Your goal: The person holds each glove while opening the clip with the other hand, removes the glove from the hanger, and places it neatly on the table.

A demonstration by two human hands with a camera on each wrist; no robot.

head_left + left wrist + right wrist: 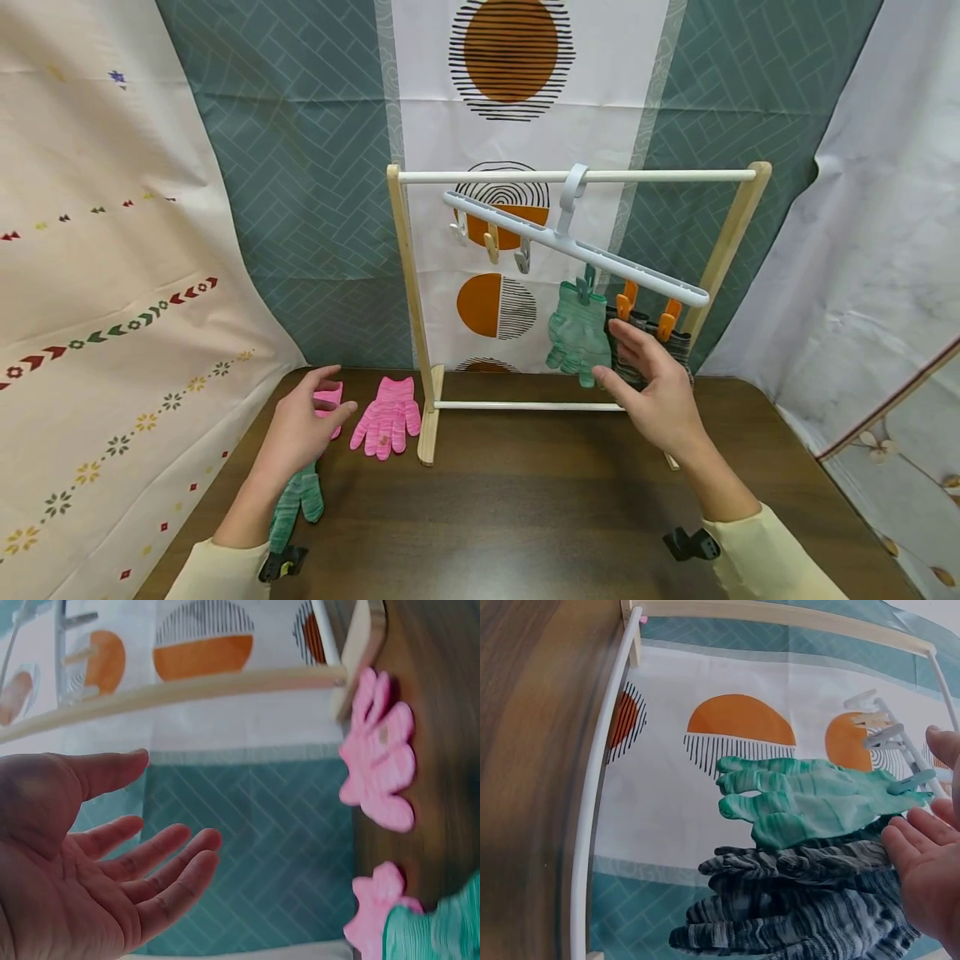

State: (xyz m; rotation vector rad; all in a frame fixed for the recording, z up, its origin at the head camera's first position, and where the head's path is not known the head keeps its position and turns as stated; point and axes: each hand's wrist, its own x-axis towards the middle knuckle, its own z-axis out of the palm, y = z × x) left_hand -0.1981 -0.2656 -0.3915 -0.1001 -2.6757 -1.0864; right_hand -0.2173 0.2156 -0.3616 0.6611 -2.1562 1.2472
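My left hand hovers over the table's left side, thumb and fingers spread, holding nothing. Partly hidden behind it lie a pink glove and a green glove; another pink glove lies flat to their right. A light grey clip hanger hangs tilted, its right end lower. From it hang a green glove, on a teal clip, and dark striped gloves, on orange clips. My right hand is in front of the dark gloves, fingers extended and thumb apart, gripping nothing.
A rack with wooden side posts and white rods stands on the brown table. Other clips dangle from the hanger's left half. Patterned cloths enclose the back and sides.
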